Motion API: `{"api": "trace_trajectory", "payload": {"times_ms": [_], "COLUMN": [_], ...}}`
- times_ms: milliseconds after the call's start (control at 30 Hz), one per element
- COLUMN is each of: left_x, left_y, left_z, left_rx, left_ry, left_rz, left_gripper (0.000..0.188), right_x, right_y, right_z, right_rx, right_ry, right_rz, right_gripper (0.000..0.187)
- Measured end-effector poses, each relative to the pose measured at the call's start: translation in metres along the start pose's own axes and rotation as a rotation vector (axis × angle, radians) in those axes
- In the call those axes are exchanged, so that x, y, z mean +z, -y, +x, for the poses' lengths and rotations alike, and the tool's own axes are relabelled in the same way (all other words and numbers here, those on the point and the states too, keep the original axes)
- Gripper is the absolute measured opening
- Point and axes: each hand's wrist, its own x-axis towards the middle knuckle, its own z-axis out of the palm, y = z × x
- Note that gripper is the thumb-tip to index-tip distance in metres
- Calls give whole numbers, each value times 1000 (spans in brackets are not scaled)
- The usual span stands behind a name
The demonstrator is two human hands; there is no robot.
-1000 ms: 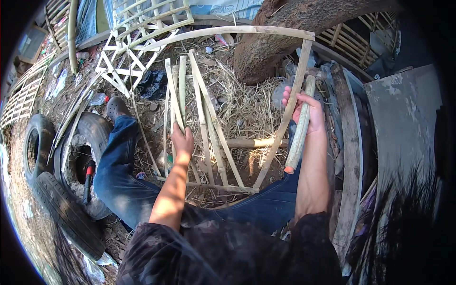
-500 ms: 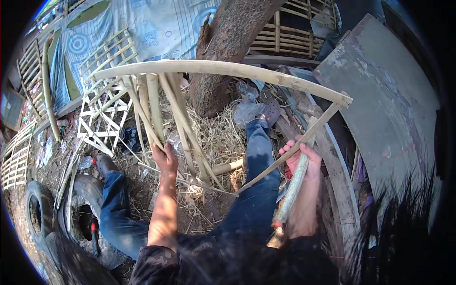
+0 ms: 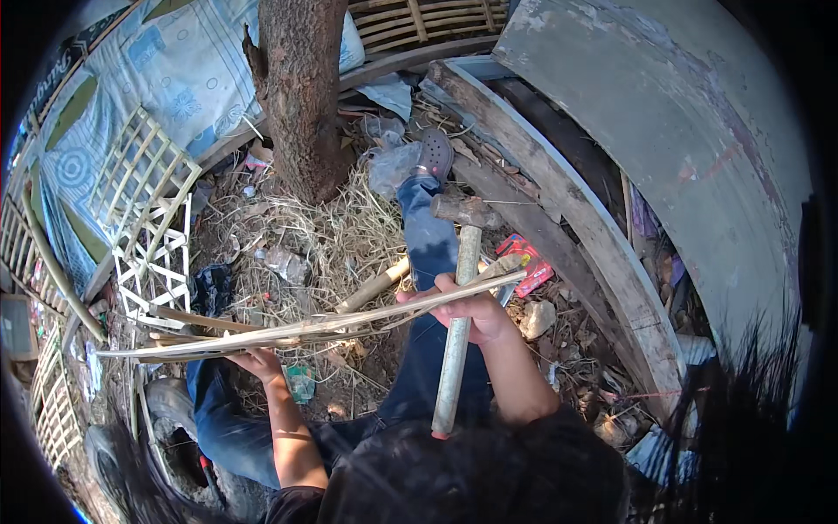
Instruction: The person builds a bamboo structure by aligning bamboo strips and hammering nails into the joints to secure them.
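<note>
My right hand [image 3: 476, 316] is closed around a hammer [image 3: 454, 358]. The hammer's pale handle points down toward me, and its dark, rusty head is up at the far end. Long split bamboo strips [image 3: 349, 327] lie across in front of me, passing by the right hand at their right end. Whether its fingers also pinch them is hard to tell. My left hand [image 3: 257, 362] grips the bamboo strips from below near their left end, its fingers partly hidden by them.
A tree trunk [image 3: 303, 105] rises ahead from straw-littered ground. Woven bamboo lattices [image 3: 144, 166] lean at the left, with old tyres [image 3: 170, 406] below. Wooden planks [image 3: 559, 148] and a large grey board [image 3: 663, 131] run along the right. A short bamboo piece [image 3: 374, 286] lies between my legs.
The bamboo strips, spread like a tall triangle before, have swung down and now appear nearly edge-on. My left hand has moved left and lower; the hammer and right hand have shifted left.
</note>
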Motion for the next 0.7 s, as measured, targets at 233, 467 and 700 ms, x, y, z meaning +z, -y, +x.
{"api": "trace_trajectory", "payload": {"times_ms": [233,467,700], "left_x": [-5,-12,0], "left_y": [0,-5,-23], "left_z": [-23,-36,-41], "left_rx": [-178,-331,-148], "left_ry": [137,188,504], "left_rz": [-27,41,446], "left_gripper": [60,44,46], "right_x": [-11,-37,-54], "right_y": [-27,-40,-44], "right_z": [5,1,-13], "right_rx": [48,231,225], "right_ry": [-119,-261,-431], "right_rz": [29,-135,-183], "right_gripper": [17,16,37]}}
